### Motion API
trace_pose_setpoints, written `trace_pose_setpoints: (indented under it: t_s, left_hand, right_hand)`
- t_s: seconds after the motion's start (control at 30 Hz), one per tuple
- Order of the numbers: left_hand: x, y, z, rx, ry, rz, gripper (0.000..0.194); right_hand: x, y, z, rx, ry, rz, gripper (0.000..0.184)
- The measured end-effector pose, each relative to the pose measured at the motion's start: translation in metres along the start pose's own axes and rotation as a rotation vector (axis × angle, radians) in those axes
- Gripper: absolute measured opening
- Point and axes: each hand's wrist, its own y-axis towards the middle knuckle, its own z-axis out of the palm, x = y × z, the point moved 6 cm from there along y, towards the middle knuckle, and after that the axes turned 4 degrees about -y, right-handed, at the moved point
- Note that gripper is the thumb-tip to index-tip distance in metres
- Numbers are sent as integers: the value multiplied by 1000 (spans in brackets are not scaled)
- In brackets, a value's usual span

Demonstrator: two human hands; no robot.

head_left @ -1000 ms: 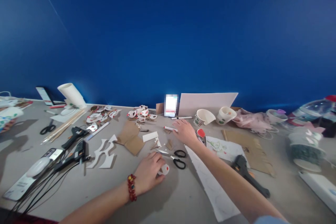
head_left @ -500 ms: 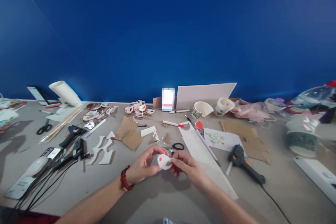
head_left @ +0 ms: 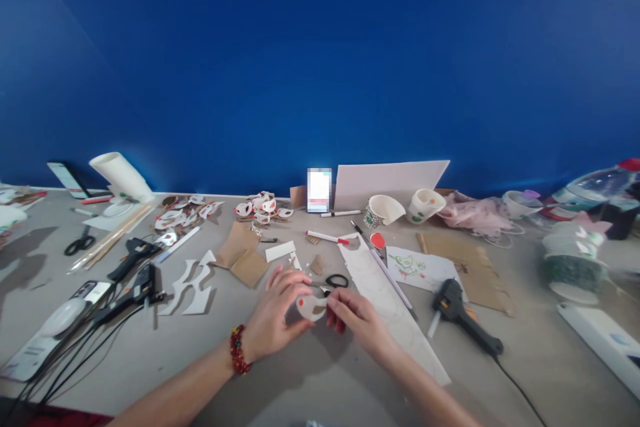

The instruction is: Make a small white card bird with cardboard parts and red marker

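A small white paper bird [head_left: 306,308], with a red spot on one end and a brown patch on its side, is held up over the table between my hands. The thumb and fingers of my left hand [head_left: 274,312] curve around its red-spotted end, thumb at the lower edge and fingertips at the upper. At the other end, my right hand [head_left: 357,319] pinches the narrow tip between thumb and forefinger. Just beyond my fingers lie black-handled scissors [head_left: 337,280], their blades partly hidden. A scrap of brown card [head_left: 317,265] rests near them.
Glue guns lie at right [head_left: 465,320] and left [head_left: 133,297], with trailing cords. Several similar paper birds [head_left: 263,208] are heaped at the back. Cut white paper pieces [head_left: 193,290], brown cardboard [head_left: 243,257], a red marker [head_left: 327,237] and paper cups [head_left: 384,211] are spread about.
My left fingers have straightened and reached further over the bird's top edge. The bird has turned slightly, showing its brown patch more level. My view has shifted a little.
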Motion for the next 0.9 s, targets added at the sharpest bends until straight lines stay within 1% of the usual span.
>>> trace_pose_setpoints:
  t_s: [0.33,0.43,0.53,0.6,0.77,0.83,0.9]
  left_hand:
    - [4,-3,4,25,42,-19,31]
    - [7,-4,6,28,72,-9,32]
    - [13,-5,11,69,93,-37,35]
    - [18,-6,15,95,93,-79,38]
    - [27,-9,20,88,128,-148,38]
    - [28,-11,21,88,144,-162,37]
    - [28,-12,23,97,147,-167,40]
  right_hand:
    - [-9,3,1,-24,-142,-27,27]
    - [-10,2,-3,-50,-305,-62,24]
    - [-6,0,-10,-158,-530,-128,19]
    - [-3,-3,-11,-206,-610,-179,18]
    - [6,-6,-1,-180,-726,-313,14]
    - [9,-6,3,-154,-790,-345,13]
    - [11,-7,6,-137,-846,-355,13]
